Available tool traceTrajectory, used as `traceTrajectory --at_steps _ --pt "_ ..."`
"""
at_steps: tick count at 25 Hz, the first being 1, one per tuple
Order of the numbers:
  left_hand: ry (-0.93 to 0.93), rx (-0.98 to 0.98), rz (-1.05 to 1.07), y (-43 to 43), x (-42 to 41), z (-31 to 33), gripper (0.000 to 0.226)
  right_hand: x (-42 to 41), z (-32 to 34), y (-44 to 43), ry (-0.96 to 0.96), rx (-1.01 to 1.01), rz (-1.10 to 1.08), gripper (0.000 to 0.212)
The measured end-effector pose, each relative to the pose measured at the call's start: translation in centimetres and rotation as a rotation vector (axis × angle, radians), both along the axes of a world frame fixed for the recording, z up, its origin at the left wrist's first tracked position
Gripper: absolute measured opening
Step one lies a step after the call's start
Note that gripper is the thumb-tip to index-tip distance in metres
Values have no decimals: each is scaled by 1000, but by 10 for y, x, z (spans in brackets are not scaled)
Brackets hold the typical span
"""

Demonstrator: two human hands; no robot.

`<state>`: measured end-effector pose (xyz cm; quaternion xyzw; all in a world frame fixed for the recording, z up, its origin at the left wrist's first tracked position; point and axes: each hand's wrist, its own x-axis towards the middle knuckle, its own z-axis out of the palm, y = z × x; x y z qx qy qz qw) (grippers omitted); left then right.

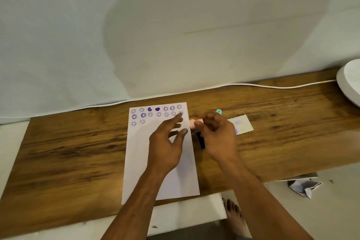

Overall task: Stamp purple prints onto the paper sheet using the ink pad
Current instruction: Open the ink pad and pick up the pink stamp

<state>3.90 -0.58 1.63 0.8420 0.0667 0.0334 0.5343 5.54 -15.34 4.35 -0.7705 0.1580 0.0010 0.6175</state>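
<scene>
Wood-grain desk (78, 142) against pale wall, thin floppy white paper sheet (153, 163) under open left hand (165, 146); right hand (218, 134) pinching small light pink stamp (192, 124) above dark purple ink pad (201, 140); best gripped by its sides

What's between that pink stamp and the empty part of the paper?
The left hand hovers or rests over the middle of the paper, just beside the pink stamp at the right hand. Blank paper below the prints and around that hand stays open.

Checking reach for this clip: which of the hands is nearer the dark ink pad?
Right. The right hand hangs directly over the ink pad, partly covering it; the left hand is spread over the paper sheet beside it.
</scene>
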Motion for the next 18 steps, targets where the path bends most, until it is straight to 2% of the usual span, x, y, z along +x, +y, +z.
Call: traceTrajectory --at_steps 3,8,11,18 --pt "53 -37 -83 -6 -7 8 39 -20 0 -5 96 104 8 20" --pt "123 -113 -60 -1 -9 5 35 -20 2 -11 154 198 67 25" --pt "173 -131 -62 6 -6 4 37 -18 -3 -10 152 137 124 30" --pt "227 -165 -60 8 -4 2 25 -15 -13 -14 63 -83 277 34"
